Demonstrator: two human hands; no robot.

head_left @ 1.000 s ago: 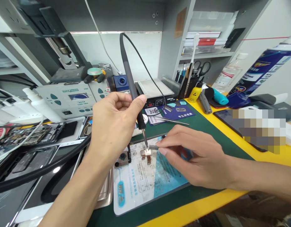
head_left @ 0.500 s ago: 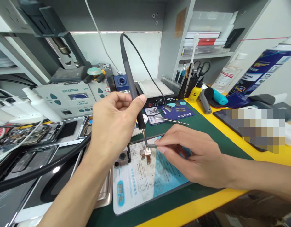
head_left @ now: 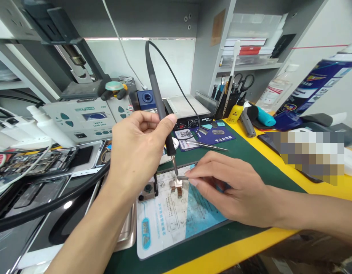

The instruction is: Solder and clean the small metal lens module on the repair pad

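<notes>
The soldering iron (head_left: 159, 99) in the left hand (head_left: 136, 152) has a matt grey plastic grip and a bare metal tip. Under it lies a small shiny metal part (head_left: 176, 184) on a stained, smooth mat (head_left: 176, 217).

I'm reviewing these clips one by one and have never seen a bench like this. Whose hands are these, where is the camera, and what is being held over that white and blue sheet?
The single view comes from a camera worn on the person's head, looking forward and down, so both hands are the wearer's own. The left hand grips a slim grey soldering iron like a pen; its cable loops up and back toward the shelf. The tip comes down at a small metal part that lies on a white and blue work mat. The right hand pinches a thin metal tool, probably tweezers, whose end meets the iron's tip right over that part. The mat rests on a green bench surface with a yellow edge. Behind are a grey control station with buttons, a small hot plate, scissors in a holder, and a blue spray can at right.
</notes>
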